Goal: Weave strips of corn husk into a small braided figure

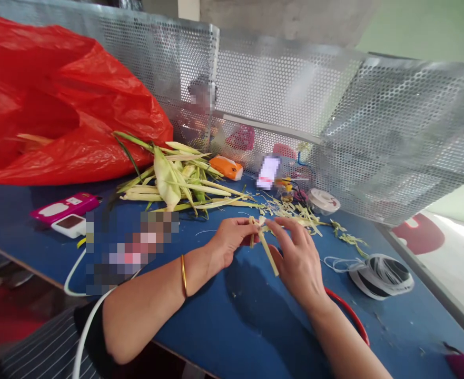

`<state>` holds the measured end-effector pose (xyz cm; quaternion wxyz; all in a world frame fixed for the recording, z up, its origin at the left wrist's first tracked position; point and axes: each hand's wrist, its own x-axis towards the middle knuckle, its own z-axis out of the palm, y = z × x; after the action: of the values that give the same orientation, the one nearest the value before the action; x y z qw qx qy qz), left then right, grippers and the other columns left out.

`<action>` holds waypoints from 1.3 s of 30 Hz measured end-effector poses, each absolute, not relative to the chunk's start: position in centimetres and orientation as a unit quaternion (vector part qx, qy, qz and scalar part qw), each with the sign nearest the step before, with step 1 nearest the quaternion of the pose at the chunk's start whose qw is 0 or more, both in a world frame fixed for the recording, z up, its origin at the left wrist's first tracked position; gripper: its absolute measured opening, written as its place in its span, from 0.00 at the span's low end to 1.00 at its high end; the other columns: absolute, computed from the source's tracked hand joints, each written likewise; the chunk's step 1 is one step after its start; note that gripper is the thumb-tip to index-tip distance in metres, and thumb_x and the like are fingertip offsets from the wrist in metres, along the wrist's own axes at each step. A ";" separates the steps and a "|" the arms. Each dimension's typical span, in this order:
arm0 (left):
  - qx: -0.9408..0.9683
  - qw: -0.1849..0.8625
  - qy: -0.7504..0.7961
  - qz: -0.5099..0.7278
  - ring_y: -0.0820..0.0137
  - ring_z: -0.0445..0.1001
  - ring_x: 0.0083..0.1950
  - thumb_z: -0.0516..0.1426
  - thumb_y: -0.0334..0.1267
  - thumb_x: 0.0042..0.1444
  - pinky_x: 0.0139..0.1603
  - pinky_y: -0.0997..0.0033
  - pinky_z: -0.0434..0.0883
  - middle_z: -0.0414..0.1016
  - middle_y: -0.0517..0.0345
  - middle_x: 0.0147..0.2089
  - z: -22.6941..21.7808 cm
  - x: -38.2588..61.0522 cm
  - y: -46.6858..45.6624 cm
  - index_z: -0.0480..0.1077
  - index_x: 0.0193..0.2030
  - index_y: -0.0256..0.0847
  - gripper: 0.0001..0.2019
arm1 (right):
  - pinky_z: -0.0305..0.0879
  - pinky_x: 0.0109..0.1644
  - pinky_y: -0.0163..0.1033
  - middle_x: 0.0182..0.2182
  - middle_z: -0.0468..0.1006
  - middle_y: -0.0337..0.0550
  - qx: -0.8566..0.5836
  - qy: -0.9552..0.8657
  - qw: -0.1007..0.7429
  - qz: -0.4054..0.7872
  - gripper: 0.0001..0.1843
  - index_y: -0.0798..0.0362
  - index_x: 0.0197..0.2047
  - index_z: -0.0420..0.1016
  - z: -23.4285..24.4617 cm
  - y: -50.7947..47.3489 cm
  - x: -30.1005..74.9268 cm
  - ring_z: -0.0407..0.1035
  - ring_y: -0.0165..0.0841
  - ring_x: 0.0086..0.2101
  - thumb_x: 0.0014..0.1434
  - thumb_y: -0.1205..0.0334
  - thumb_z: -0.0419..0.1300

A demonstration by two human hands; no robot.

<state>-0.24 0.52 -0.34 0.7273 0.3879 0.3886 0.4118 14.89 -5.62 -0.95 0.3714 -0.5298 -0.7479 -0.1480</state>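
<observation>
My left hand (235, 236) is closed in a pinch around a pale strip of corn husk (269, 253), which is folded or crossed near the fingertips. A gold bangle (184, 276) circles the left wrist. My right hand (297, 250) is just right of the strip, its fingers bent and apart, the index fingertip at the strip's upper end. Whether the right fingertips hold a thread cannot be made out. Behind the hands lie a pile of green corn husks (168, 181) and several thin husk shreds (298, 213). A spool of white thread (382, 276) sits to the right.
A red plastic bag (69, 105) bulges at the left, before a perforated metal screen (271, 84). An orange packet (226, 167), a tape roll (323, 201), a lit phone (268, 172) and a magenta pouch (63, 207) lie on the blue table (216, 326). A white cable (85, 337) crosses near my left arm.
</observation>
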 end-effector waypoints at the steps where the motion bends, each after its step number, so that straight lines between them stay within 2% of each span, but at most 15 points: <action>1: 0.389 0.727 0.389 0.411 0.77 0.69 0.25 0.66 0.33 0.41 0.31 0.74 0.65 0.72 0.59 0.23 -0.4 -0.3 0.5 0.75 0.27 0.34 0.06 | 0.63 0.54 0.52 0.50 0.76 0.51 -0.502 -0.768 0.346 -0.196 0.16 0.47 0.52 0.74 -0.7 -5.8 14.9 0.68 0.45 0.53 0.61 0.68 0.57; 5: 0.397 0.731 0.384 0.401 0.77 0.68 0.24 0.65 0.34 0.41 0.30 0.74 0.63 0.71 0.60 0.23 -0.5 -0.2 0.4 0.76 0.29 0.33 0.07 | 0.55 0.61 0.52 0.45 0.80 0.43 -0.454 -0.788 0.318 -0.270 0.10 0.46 0.43 0.77 -0.1 -6.1 15.1 0.68 0.41 0.53 0.63 0.69 0.59; 9: 0.400 0.730 0.396 0.387 0.78 0.66 0.23 0.65 0.33 0.39 0.31 0.74 0.64 0.69 0.62 0.22 -0.6 -0.1 0.2 0.74 0.27 0.34 0.07 | 0.52 0.61 0.51 0.38 0.81 0.39 -0.415 -0.837 0.268 -0.237 0.12 0.47 0.44 0.76 -0.1 -5.9 15.3 0.73 0.35 0.44 0.64 0.72 0.56; 11: 0.417 0.726 0.398 0.375 0.79 0.65 0.23 0.64 0.34 0.40 0.31 0.75 0.63 0.69 0.63 0.23 -0.7 0.0 0.0 0.74 0.28 0.35 0.07 | 0.53 0.61 0.51 0.36 0.81 0.39 -0.410 -0.844 0.285 -0.197 0.12 0.48 0.43 0.76 -0.2 -5.9 15.2 0.73 0.34 0.40 0.65 0.72 0.54; 13: 0.446 0.726 0.386 0.353 0.78 0.66 0.24 0.63 0.35 0.42 0.29 0.75 0.63 0.69 0.62 0.23 -0.7 0.0 -0.2 0.74 0.29 0.35 0.07 | 0.57 0.58 0.50 0.38 0.80 0.41 -0.440 -0.819 0.346 -0.124 0.09 0.49 0.40 0.75 -0.3 -5.7 15.1 0.73 0.35 0.41 0.65 0.69 0.54; 16: 0.490 0.722 0.374 0.314 0.76 0.67 0.24 0.61 0.35 0.44 0.28 0.74 0.63 0.70 0.61 0.22 -0.5 -0.1 -0.4 0.73 0.28 0.35 0.05 | 0.66 0.49 0.44 0.46 0.78 0.46 -0.516 -0.738 0.429 0.065 0.06 0.49 0.38 0.74 -0.6 -5.5 15.1 0.72 0.38 0.46 0.63 0.63 0.55; 18: 0.518 0.713 0.371 0.292 0.75 0.68 0.23 0.60 0.34 0.44 0.28 0.74 0.64 0.69 0.61 0.22 -0.3 -0.2 -0.3 0.72 0.26 0.35 0.04 | 0.68 0.43 0.41 0.43 0.78 0.46 -0.545 -0.688 0.440 0.189 0.06 0.49 0.37 0.72 -0.8 -5.3 15.2 0.73 0.38 0.43 0.62 0.59 0.55; 20: 0.542 0.707 0.364 0.272 0.75 0.69 0.24 0.60 0.35 0.45 0.28 0.73 0.65 0.69 0.60 0.22 -0.1 -0.4 -0.3 0.71 0.26 0.35 0.05 | 0.67 0.40 0.39 0.33 0.79 0.42 -0.561 -0.662 0.426 0.256 0.07 0.50 0.34 0.71 -0.9 -5.1 15.5 0.72 0.36 0.36 0.60 0.56 0.55; 23: 0.566 0.704 0.356 0.240 0.74 0.70 0.26 0.59 0.37 0.47 0.29 0.72 0.66 0.69 0.60 0.25 0.1 -0.5 -0.2 0.71 0.29 0.35 0.06 | 0.63 0.35 0.37 0.25 0.73 0.38 -0.597 -0.654 0.397 0.241 0.10 0.50 0.30 0.68 -0.9 -5.0 15.9 0.67 0.34 0.29 0.58 0.54 0.56; 30: 0.603 0.691 0.352 0.190 0.75 0.70 0.26 0.57 0.34 0.50 0.29 0.73 0.67 0.68 0.61 0.26 0.0 -0.5 -0.2 0.69 0.30 0.36 0.04 | 0.50 0.28 0.35 0.20 0.64 0.32 -0.635 -0.666 0.321 0.223 0.13 0.50 0.24 0.61 -0.5 -4.9 16.4 0.56 0.29 0.23 0.56 0.53 0.56; 34: 0.637 0.660 0.341 0.207 0.74 0.70 0.28 0.60 0.35 0.49 0.30 0.73 0.68 0.69 0.62 0.27 -0.7 -0.4 0.1 0.72 0.34 0.36 0.06 | 0.49 0.27 0.35 0.19 0.61 0.32 -0.622 -0.652 0.344 0.264 0.15 0.50 0.23 0.61 -0.7 -4.7 16.4 0.55 0.28 0.23 0.56 0.51 0.56; 39: 0.633 0.623 0.341 0.308 0.73 0.73 0.32 0.65 0.34 0.46 0.35 0.74 0.69 0.75 0.60 0.30 -1.7 0.0 0.2 0.77 0.37 0.36 0.10 | 0.47 0.25 0.34 0.19 0.59 0.31 -0.609 -0.584 0.408 0.349 0.18 0.51 0.24 0.64 -1.9 -4.3 15.9 0.51 0.27 0.22 0.54 0.46 0.57</action>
<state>0.03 0.15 -1.67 0.6233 0.6327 0.3413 0.3077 15.86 -4.26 -1.94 0.4082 -0.6086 -0.5844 0.3486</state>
